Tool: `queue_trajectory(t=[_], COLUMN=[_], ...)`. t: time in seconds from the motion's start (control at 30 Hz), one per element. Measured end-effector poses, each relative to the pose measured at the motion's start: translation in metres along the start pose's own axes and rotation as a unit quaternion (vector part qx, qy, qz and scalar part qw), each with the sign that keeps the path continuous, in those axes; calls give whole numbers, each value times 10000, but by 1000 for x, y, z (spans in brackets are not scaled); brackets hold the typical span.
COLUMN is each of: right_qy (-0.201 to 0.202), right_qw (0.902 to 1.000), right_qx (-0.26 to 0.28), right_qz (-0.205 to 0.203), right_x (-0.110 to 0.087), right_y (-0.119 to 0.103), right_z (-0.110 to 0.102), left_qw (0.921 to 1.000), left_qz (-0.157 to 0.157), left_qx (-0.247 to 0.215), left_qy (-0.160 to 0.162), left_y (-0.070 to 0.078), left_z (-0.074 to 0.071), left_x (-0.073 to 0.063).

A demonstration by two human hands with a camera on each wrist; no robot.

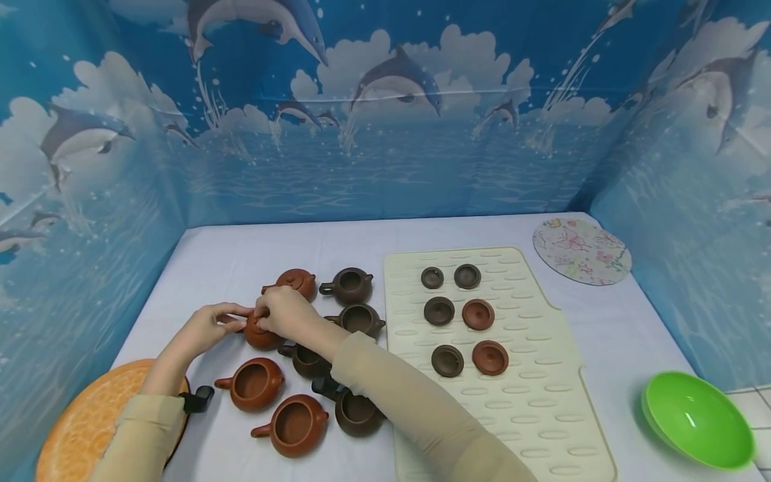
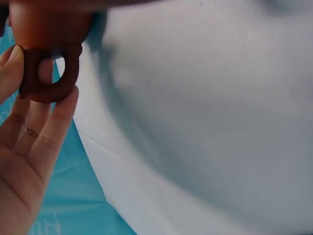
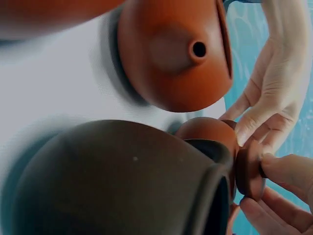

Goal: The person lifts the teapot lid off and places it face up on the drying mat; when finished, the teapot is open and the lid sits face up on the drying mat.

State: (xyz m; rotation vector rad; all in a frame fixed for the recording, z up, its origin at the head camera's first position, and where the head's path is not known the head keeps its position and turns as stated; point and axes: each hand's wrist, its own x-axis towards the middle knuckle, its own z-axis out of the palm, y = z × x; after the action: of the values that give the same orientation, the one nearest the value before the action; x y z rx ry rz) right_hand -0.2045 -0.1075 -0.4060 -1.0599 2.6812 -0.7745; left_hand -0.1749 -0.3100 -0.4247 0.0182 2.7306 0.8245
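Note:
In the head view my left hand is at the left side of a small reddish-brown clay teapot. The left wrist view shows its thumb and fingers pinching the teapot's looped handle. My right hand reaches across from the right above the same pot. Its thumb and fingers pinch a round reddish-brown lid, held at the pot's mouth in the right wrist view. Just behind stands another reddish teapot with its lid on. Lidless reddish teapots stand nearer the front.
Several dark lidless teapots stand between my hands and a cream mat. Dark lids and reddish lids lie on the mat. A green bowl, a patterned disc and an orange round board lie around the edges.

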Motion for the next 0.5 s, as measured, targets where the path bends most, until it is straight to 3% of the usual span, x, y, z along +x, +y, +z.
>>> queue_trajectory(t=[0.17, 0.27, 0.37, 0.5], right_qy=[189, 170, 207, 298], right_qw=[9939, 9802, 9560, 9046], right_qx=[992, 1817, 2739, 4070], right_qz=[439, 773, 1033, 1231], right_x=[-6, -18, -35, -65], right_y=[10, 21, 37, 63], right_z=[-12, -26, -40, -64], left_qw=[10000, 10000, 10000, 10000], left_qz=[61, 27, -2, 1], left_qx=[3, -21, -45, -90], left_qy=[6, 0, 5, 24], left_y=[0, -1, -1, -1], left_z=[-2, -2, -1, 2], left_x=[0, 0, 1, 1])
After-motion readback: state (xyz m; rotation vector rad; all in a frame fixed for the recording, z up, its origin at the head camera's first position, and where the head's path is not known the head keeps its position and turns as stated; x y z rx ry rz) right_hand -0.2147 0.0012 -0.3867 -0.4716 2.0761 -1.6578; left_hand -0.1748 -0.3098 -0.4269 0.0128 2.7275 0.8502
